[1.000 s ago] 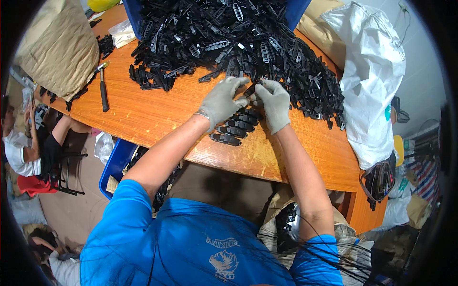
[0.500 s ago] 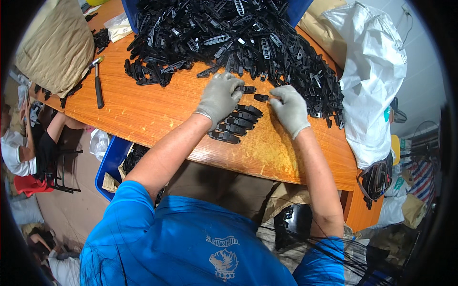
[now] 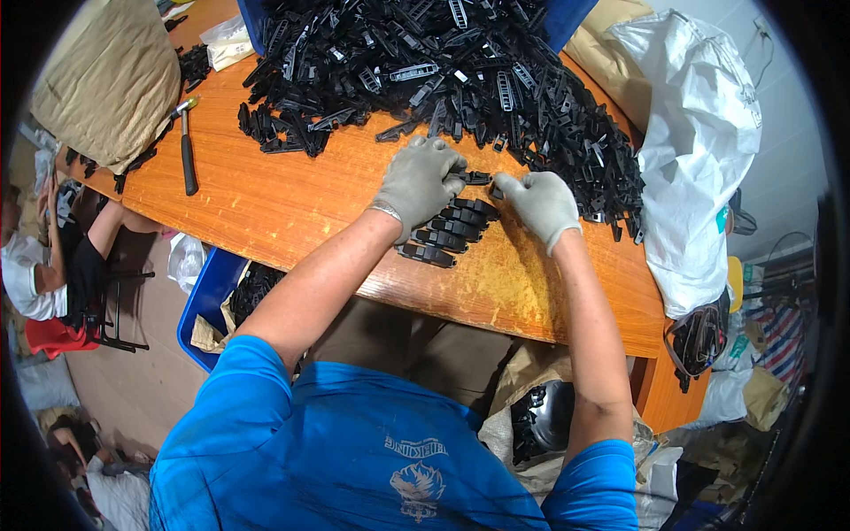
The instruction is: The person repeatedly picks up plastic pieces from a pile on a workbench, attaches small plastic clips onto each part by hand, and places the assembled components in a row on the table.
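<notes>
My left hand (image 3: 416, 183), in a grey glove, is closed on a black plastic part (image 3: 476, 178) that sticks out past its fingertips. Close by on the right, my gloved right hand (image 3: 538, 203) pinches a small black plastic piece (image 3: 497, 190), mostly covered by its fingers. The two pieces face each other with little space between; whether they touch is hard to see. Below the left hand, several longer black plastic parts (image 3: 448, 232) lie side by side in a slanting row on the wooden table (image 3: 345, 199).
A big heap of black plastic parts (image 3: 398, 71) spills from a blue bin (image 3: 571, 25). A hammer (image 3: 188, 155) lies to the left beside a brown paper sack (image 3: 106, 88). On the right stands a white sack (image 3: 695, 159). Below the table edge is another blue bin (image 3: 197, 310).
My right hand has moved left, bringing its small piece up close to the part in my left hand. The row of parts stays in place; the whole view has shifted slightly.
</notes>
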`<state>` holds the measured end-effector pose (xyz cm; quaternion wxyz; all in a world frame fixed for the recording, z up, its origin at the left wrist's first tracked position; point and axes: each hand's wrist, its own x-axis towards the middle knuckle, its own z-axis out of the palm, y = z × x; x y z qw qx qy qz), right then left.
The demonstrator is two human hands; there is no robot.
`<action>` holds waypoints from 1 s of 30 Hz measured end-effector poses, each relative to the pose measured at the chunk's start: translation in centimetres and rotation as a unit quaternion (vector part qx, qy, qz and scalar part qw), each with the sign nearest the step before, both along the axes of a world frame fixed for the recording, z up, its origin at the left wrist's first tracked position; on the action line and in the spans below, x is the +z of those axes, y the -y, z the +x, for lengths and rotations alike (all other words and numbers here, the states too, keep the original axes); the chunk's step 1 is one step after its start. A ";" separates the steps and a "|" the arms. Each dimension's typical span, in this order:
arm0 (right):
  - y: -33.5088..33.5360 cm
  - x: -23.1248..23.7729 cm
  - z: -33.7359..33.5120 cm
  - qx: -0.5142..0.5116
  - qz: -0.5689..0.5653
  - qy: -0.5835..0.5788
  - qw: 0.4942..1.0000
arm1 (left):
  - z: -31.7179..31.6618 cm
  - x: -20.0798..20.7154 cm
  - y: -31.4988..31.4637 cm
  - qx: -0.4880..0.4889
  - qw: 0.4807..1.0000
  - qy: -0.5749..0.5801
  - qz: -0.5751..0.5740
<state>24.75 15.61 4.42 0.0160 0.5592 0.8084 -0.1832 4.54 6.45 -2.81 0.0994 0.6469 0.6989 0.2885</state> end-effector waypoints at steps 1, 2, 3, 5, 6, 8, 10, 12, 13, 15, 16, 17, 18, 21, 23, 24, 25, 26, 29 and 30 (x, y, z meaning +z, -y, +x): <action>-0.7 -0.2 1.0 -0.021 -0.035 -0.035 0.999 | 0.1 -0.3 -0.1 -0.001 1.000 0.001 0.002; -1.2 -0.7 1.7 -0.021 -0.033 -0.035 0.999 | 0.1 -0.6 -0.2 0.001 0.999 0.003 0.035; -1.4 -1.3 2.3 0.012 0.028 -0.075 0.997 | 0.2 -0.5 -0.2 0.003 0.998 0.006 0.067; -1.6 -2.4 3.5 0.085 0.072 -0.164 0.980 | 0.2 -0.2 -0.2 0.003 0.999 0.012 0.049; -1.4 -2.6 3.5 0.084 0.071 -0.165 0.980 | 0.1 0.0 -0.2 0.004 0.999 0.017 0.030; -1.1 -3.2 3.4 0.228 0.171 -0.168 0.944 | 0.0 -0.2 -0.3 0.001 0.999 0.008 0.035; -0.5 -3.4 2.8 0.245 0.163 -0.150 0.944 | 0.0 -0.2 -0.1 -0.002 0.999 -0.002 0.039; -0.6 -3.9 2.3 0.260 0.157 -0.133 0.943 | 0.0 -0.1 0.0 0.008 0.999 0.008 0.036; -0.7 -4.1 2.2 0.257 0.160 -0.128 0.944 | 0.0 -0.2 -0.1 0.008 0.999 0.007 0.035; -0.8 -4.3 2.3 0.257 0.165 -0.115 0.945 | 0.0 -0.4 -0.3 -0.009 0.999 -0.005 0.052; -0.8 -4.4 2.3 0.257 0.170 -0.102 0.946 | 0.0 -0.4 -0.3 -0.008 0.999 -0.005 0.050; -0.8 -4.4 2.1 0.258 0.168 -0.102 0.946 | 0.0 -0.5 -0.3 -0.008 0.999 -0.009 0.048; -0.8 -4.5 2.0 0.213 0.154 -0.122 0.957 | 0.1 -0.4 -0.3 -0.010 0.999 -0.013 0.046; -0.8 -4.9 1.1 0.189 0.171 -0.143 0.956 | -0.1 -0.1 -0.4 -0.022 0.999 -0.021 0.015; -0.9 -5.1 0.6 0.212 0.203 -0.147 0.945 | -0.2 -0.6 -0.3 -0.020 0.999 -0.015 0.036; -1.0 -5.1 0.8 0.207 0.196 -0.155 0.946 | 0.0 -0.6 -0.3 -0.019 0.998 -0.007 0.060; -1.1 -5.2 0.9 0.203 0.190 -0.164 0.947 | 0.0 -0.6 -0.5 -0.019 0.998 -0.007 0.059; -1.4 -5.2 0.9 0.202 0.190 -0.164 0.947 | 0.0 -0.5 -0.7 -0.023 0.998 -0.021 0.054; -1.7 -6.0 0.5 0.230 0.200 -0.193 0.933 | -0.1 -0.6 -1.0 -0.049 0.996 -0.050 0.053; -1.7 -6.2 -0.6 0.253 0.199 -0.169 0.932 | -0.1 -0.7 -1.1 -0.070 0.994 -0.066 0.061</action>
